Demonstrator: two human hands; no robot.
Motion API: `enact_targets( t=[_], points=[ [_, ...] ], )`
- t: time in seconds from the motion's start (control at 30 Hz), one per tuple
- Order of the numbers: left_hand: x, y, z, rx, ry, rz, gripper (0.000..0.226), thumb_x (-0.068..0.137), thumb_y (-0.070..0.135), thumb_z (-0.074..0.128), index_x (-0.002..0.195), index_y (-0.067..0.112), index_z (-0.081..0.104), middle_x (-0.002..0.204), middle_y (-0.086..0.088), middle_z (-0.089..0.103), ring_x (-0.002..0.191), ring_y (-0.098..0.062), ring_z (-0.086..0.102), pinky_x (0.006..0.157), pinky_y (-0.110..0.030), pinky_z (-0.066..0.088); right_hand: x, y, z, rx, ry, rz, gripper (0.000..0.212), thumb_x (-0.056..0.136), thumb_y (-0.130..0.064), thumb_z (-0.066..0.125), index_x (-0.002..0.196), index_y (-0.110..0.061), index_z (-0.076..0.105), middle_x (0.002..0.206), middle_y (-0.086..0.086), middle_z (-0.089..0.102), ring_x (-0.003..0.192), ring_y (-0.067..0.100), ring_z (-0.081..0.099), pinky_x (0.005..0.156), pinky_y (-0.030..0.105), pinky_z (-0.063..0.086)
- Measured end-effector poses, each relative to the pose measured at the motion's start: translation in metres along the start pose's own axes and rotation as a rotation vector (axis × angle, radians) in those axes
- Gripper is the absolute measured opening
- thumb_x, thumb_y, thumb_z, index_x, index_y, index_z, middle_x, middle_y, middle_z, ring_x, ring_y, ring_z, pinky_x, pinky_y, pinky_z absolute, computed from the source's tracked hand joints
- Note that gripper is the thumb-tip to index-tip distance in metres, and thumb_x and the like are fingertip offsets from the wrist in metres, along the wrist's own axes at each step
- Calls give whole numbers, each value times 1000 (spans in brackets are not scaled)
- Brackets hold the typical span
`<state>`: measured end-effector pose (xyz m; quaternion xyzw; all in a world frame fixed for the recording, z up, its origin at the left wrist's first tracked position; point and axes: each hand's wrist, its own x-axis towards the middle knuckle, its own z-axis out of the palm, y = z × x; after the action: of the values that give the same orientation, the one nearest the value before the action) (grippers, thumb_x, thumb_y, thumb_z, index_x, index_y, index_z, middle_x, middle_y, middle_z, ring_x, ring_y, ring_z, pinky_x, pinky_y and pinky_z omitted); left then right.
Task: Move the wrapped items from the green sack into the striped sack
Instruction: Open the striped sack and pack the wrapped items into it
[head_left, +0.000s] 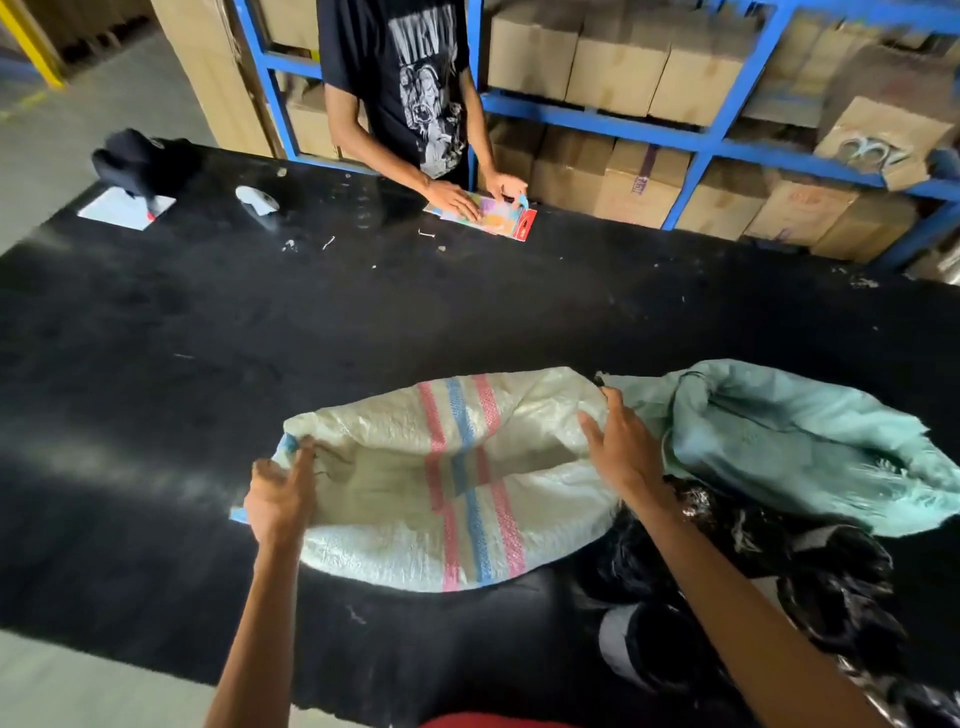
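**Wrapped items (753, 577) heaped by the right forearm, striped sack (467, 519) held open**

Dark, glossy wrapped items are seen low at the right, spilled at the mouth of the green sack (810, 441), beneath and beside the right forearm. On the black table (208, 338) the striped sack is laid between the two hands, its mouth turned toward the camera. Its left rim is pinched by the left hand (280, 499), with the fingers curled over the edge. The right hand (623, 447) is held spread at the right rim and nothing is gripped by it. Whether the fabric is touched cannot be told.

Only one side of the mouth is judged to be firmly held. If the right hand is taken away to fetch a bundle, the rim is likely to sag shut, and items could be pushed against closed cloth or dropped on the table. The wrapping is judged slippery, so a bundle lifted one-handed could slide free. The green sack's frayed edge could also catch on the load.

The items are placed right of the right hand and nearer the camera, well apart from the left hand. The green sack is set just beside the right hand.
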<state>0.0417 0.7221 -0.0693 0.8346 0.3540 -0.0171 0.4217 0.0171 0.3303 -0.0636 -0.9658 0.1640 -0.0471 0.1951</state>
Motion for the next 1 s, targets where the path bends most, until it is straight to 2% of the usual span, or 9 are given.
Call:
enact_targets(
  t=[0.1,0.2,0.27,0.33,0.5,0.6,0.67,0.73,1.0],
  points=[
    [-7,-13,8,13,64,54,77,76,53,61,126,-1,41,123,-30,53,111,-48,53,90,-54,44,1,0,15,-203,50,11,57,99,-42,52,146,-11,41,132,17,56,119,35,53,94,46,45],
    [-21,-34,18,103,336,571,47,87,35,60,120,3,49,111,-16,53,98,-36,48,88,-46,41,-4,-4,31,-271,218,-335,44,94,-27,58,136,-14,53,125,12,52,112,31,50,95,45,43],
    [-31,-37,34,158,192,952,20,89,21,59,105,8,59,99,-6,56,88,-27,49,78,-39,44,-5,-9,45,-220,145,-616,31,86,-8,66,116,-12,63,109,9,57,99,28,57,83,42,52],
    [-36,-33,55,270,-56,1095,10,86,10,65,95,8,66,94,-6,60,84,-25,54,70,-40,50,-2,-17,55,-259,-74,-688,34,74,4,74,103,-11,67,104,8,60,92,23,61,72,35,59],
    [-13,12,85,336,-192,836,6,89,6,61,93,7,65,81,-10,68,64,-26,61,53,-38,56,27,-44,68,-410,-352,-549,38,84,8,62,118,-9,61,120,8,57,92,20,65,63,30,60],
    [17,29,93,636,-325,747,29,84,8,67,113,12,65,117,-12,65,103,-28,63,94,-40,53,40,-49,76,-520,-408,-556,49,86,5,61,130,-10,51,128,13,49,108,28,60,74,38,58],
    [29,25,89,1003,-415,694,73,81,22,76,143,9,40,146,-16,40,138,-33,36,121,-46,21,39,-40,80,-612,-447,-549,77,83,-4,71,149,-21,36,146,21,32,131,40,42,97,50,49],
    [35,13,79,1284,-434,685,96,86,28,68,157,5,7,161,-20,10,151,-37,9,122,-55,-1,36,-26,77,-580,-487,-411,88,88,-13,70,157,-34,21,157,25,15,143,46,24,111,54,36],
    [27,6,61,1369,-456,833,86,94,8,42,157,18,-17,165,-14,-15,151,-34,-17,121,-53,-13,33,-6,61,-687,-644,-262,106,94,-21,66,156,-40,-18,162,22,-8,144,43,27,117,47,32]
  ],
)
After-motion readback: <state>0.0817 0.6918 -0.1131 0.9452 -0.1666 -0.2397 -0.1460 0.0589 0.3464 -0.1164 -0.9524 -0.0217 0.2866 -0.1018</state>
